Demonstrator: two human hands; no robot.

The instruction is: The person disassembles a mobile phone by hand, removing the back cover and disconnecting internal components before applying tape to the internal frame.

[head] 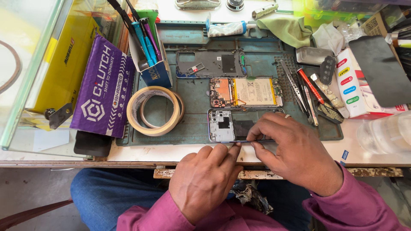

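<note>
Green mat [197, 98]; right hand [295, 149] over half-hidden phone frame [227, 126]

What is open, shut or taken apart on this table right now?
Grey phone frame: back off, insides showing, under both hands.
Opened phone with yellowish battery: innards bare, flat on the mat.
Dark phone back cover: removed, inner side up.
Beige tape roll: lying flat.
White tube: blue cap on, lying down.
Left hand: fingertips on the frame's near edge.
Right hand: pinching that edge.
</note>
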